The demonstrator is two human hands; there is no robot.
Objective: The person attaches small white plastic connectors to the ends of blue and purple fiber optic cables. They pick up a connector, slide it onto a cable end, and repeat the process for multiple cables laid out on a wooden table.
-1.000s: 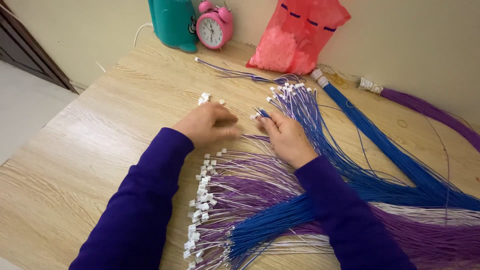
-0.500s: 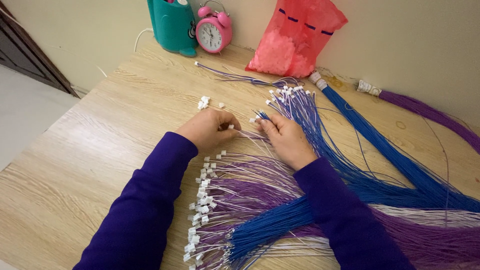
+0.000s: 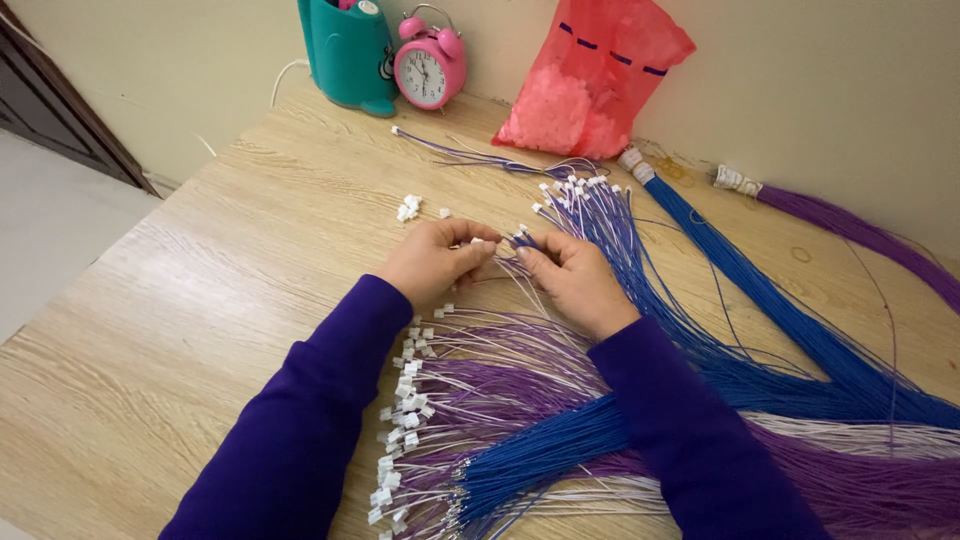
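A small white connector is pinched in the left hand; thin wire ends are gripped by the right hand, above the tabletop. Wire and connector should be aligned squarely, with loose strands kept aside.

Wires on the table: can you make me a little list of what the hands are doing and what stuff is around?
left hand: pinches a small white plug
right hand: pinches thin wires, fingertips close to the left hand's
loose plugs: small white heap beyond the left hand
blue wires: fanned out, white plugs on the ends
purple wires: under the forearms
at the wall: pink clock, teal holder, red bag
table: light wood
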